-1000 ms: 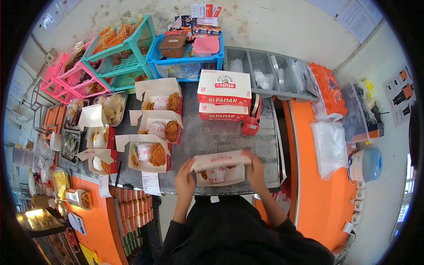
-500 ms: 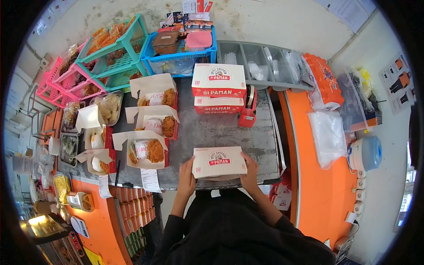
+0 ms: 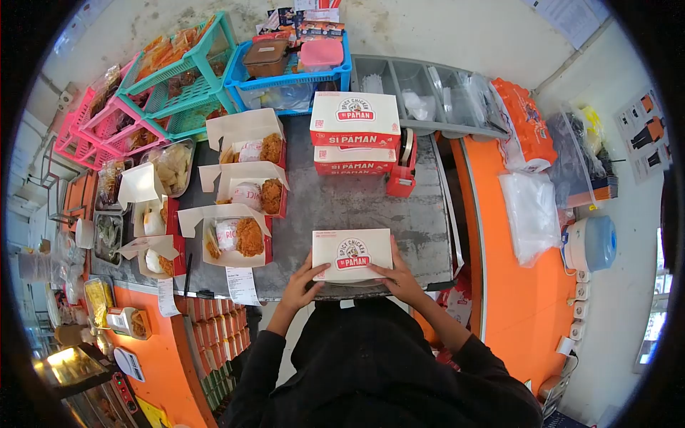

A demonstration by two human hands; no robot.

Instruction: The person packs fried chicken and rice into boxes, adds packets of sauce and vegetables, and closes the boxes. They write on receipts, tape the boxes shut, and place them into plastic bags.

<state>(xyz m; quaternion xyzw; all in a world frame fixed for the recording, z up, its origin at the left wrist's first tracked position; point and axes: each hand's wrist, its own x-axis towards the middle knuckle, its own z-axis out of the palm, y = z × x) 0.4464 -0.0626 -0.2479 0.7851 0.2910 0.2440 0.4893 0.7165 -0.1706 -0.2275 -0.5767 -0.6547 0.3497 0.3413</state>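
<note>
A closed white takeaway box (image 3: 352,246) with a red "Spicy Chicken Si Paman" logo is at the front edge of the grey table (image 3: 300,203). My left hand (image 3: 304,284) grips its left front corner, with fingers on the side and a digit on the lid. At the right front corner, my right hand (image 3: 401,279) holds it too, thumb lying on the lid. The underside of the box and some of my fingertips are hidden. Behind it stand stacked closed boxes (image 3: 354,128) in the same print, with a red tape dispenser (image 3: 402,171) beside them.
Open boxes (image 3: 235,235) with fried chicken and wrapped rice line the left, near smaller open boxes (image 3: 157,257) holding rice. Receipts (image 3: 242,285) hang over the front edge. Baskets (image 3: 285,93) and a grey cutlery tray (image 3: 428,96) stand behind. Plastic bags (image 3: 529,217) lie on the orange counter (image 3: 514,307).
Both hands have shifted from the sides of the box to its front corners, with digits now over the lid. The box sits slightly farther back relative to the hands, and the view has tilted slightly.
</note>
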